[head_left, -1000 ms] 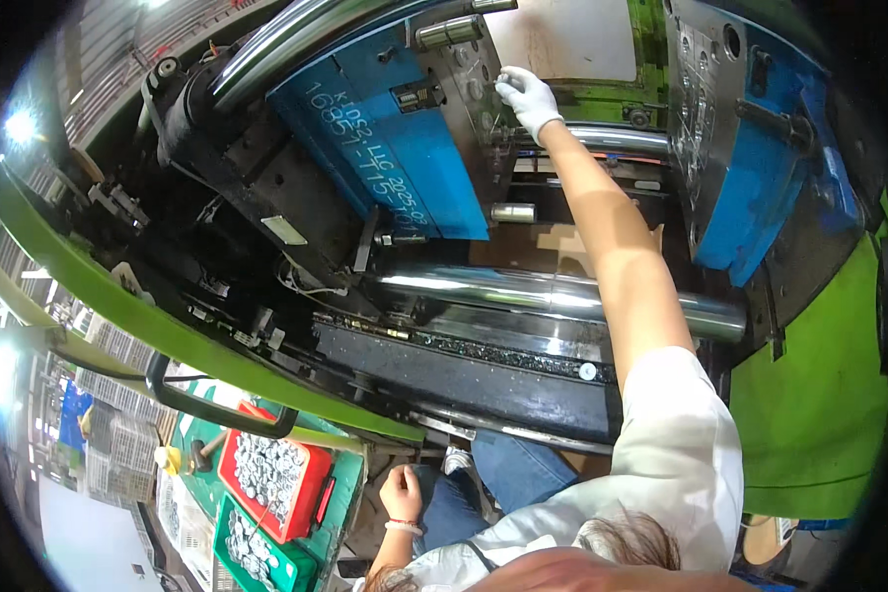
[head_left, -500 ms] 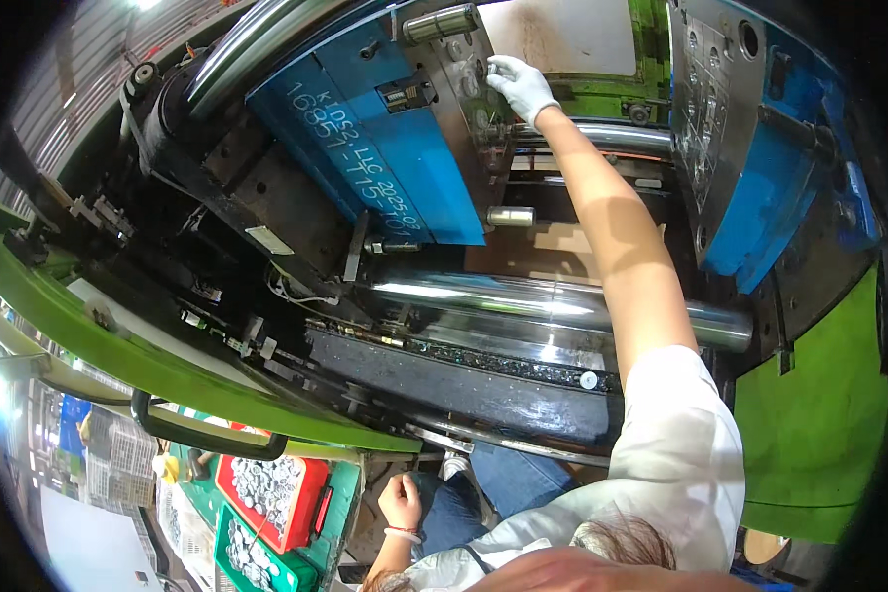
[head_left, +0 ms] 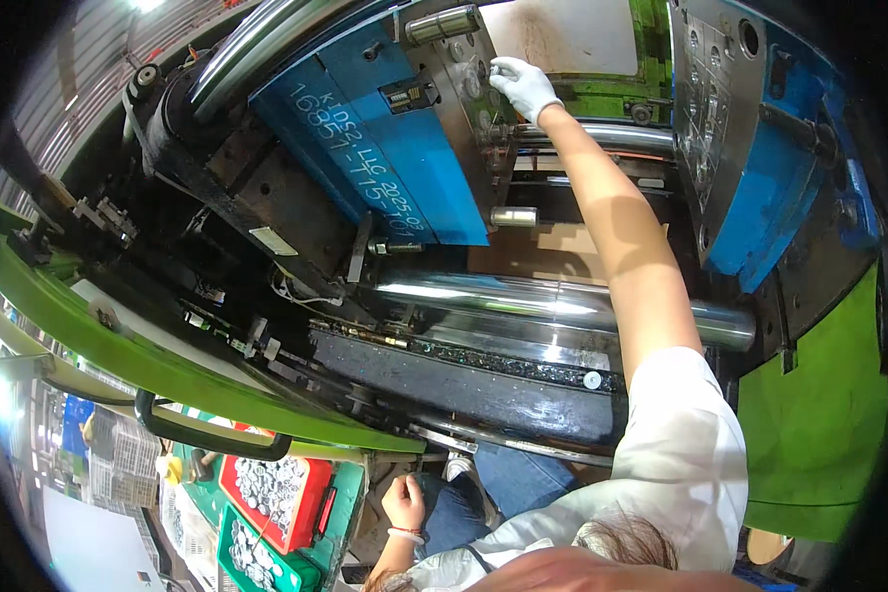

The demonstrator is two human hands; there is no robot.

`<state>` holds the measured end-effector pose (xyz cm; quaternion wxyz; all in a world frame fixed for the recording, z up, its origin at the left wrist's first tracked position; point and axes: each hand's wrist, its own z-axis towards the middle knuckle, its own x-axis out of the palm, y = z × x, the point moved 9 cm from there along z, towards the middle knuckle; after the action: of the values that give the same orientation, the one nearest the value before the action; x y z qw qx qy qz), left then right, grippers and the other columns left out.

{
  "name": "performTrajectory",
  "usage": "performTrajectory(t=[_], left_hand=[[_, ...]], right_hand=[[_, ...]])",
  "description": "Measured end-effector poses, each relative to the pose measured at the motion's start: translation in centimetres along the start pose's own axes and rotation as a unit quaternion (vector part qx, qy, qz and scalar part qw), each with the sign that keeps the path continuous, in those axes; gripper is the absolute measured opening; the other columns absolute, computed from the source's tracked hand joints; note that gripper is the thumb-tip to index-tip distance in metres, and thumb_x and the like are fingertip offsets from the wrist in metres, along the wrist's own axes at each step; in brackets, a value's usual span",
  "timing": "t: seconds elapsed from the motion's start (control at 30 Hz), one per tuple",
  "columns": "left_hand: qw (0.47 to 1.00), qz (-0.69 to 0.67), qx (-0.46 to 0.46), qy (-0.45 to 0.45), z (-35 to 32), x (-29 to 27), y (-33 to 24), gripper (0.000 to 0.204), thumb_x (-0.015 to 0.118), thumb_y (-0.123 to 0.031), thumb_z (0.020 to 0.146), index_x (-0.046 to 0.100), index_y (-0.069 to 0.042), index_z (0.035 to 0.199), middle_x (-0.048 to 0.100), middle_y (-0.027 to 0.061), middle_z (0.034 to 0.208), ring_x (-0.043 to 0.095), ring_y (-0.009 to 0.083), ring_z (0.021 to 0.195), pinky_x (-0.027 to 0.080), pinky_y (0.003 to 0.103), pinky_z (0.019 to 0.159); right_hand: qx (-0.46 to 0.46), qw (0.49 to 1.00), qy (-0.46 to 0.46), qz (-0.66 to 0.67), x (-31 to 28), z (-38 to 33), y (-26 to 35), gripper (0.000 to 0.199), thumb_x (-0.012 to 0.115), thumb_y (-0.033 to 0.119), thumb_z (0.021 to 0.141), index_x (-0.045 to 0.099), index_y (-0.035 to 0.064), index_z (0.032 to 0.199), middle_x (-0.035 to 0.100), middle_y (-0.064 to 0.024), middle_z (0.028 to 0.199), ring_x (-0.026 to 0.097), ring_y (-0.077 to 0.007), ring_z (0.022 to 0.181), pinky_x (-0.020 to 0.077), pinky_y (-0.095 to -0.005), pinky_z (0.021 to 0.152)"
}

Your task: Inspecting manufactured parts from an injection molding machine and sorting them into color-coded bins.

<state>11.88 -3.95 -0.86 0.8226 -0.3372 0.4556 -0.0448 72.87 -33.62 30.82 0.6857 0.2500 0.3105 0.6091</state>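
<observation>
My right hand (head_left: 527,89), in a white glove, reaches far forward between two blue mould halves. Its thumb and fingertips are pinched together at the steel face of the left mould half (head_left: 380,148), beside round cavities. Something small and pale shows at the fingertips, too small to name. Opposite stands the right mould half (head_left: 708,118), with a column of cavities in its face. Low in the view, my bare left hand (head_left: 403,501) is loosely closed near my jeans, and nothing shows in it. A band circles that wrist.
Polished tie bars (head_left: 523,299) cross below my right arm. A small round pale piece (head_left: 592,379) lies on the machine's dark ledge. At lower left, a red bin (head_left: 301,503) and a green bin (head_left: 296,572) hold many pale round parts. A green door with a black handle (head_left: 207,437) stands nearby.
The whole view has shifted very slightly. My right hand stays pinched at the left mould face, and my left hand keeps its place.
</observation>
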Motion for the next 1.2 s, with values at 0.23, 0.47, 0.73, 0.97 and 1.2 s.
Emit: performTrajectory(t=[0.23,0.47,0.73,0.97,1.2], left_hand=[[1.000,-0.014,-0.017,0.007,-0.2,0.3,1.0,0.017,0.058,-0.015,0.089,0.059,-0.004,0.076,0.056,0.0151,0.061,0.056,0.0307,0.053,0.044,0.037,0.051],[1.000,0.002,-0.011,0.006,-0.2,0.1,0.6,0.017,0.057,-0.015,0.089,0.059,-0.004,0.076,0.058,0.0158,0.063,0.057,0.0307,0.054,0.045,0.036,0.052],[1.000,-0.005,0.003,0.002,0.1,0.0,-0.1,0.016,0.057,-0.014,0.088,0.059,-0.004,0.076,0.058,0.0153,0.063,0.058,0.0311,0.055,0.045,0.037,0.052],[1.000,0.009,0.012,-0.007,0.1,-0.3,-0.4,0.015,0.057,-0.013,0.088,0.060,-0.004,0.076,0.058,0.0155,0.063,0.058,0.0317,0.055,0.046,0.038,0.052],[1.000,0.003,0.014,-0.006,-0.1,-0.1,0.1,0.015,0.057,-0.013,0.088,0.059,-0.005,0.075,0.058,0.0156,0.063,0.058,0.0320,0.055,0.045,0.038,0.052]], right_hand=[[-0.001,1.000,0.017,0.016,0.1,0.2,0.0,0.039,0.067,0.016,0.083,0.059,0.0054,0.120,0.064,-0.0150,0.114,0.062,-0.0205,0.104,0.0475,-0.0291,0.090],[-0.018,0.999,0.034,-0.013,0.3,0.6,0.3,0.038,0.066,0.015,0.084,0.059,0.0042,0.120,0.064,-0.0142,0.115,0.062,-0.0202,0.103,0.0475,-0.0292,0.090],[-0.028,0.999,0.029,-0.035,-0.2,1.1,0.3,0.035,0.070,0.018,0.080,0.064,0.0072,0.113,0.068,-0.0093,0.101,0.065,-0.0178,0.094,0.0491,-0.0294,0.084],[-0.041,0.997,0.018,-0.069,0.0,1.3,-0.1,0.035,0.070,0.022,0.080,0.064,0.0096,0.112,0.068,-0.0102,0.103,0.065,-0.0210,0.094,0.0491,-0.0308,0.085],[-0.044,0.997,0.012,-0.062,0.2,1.7,0.3,0.033,0.069,0.022,0.079,0.065,0.0110,0.111,0.068,-0.0106,0.102,0.065,-0.0227,0.093,0.0491,-0.0316,0.084]])
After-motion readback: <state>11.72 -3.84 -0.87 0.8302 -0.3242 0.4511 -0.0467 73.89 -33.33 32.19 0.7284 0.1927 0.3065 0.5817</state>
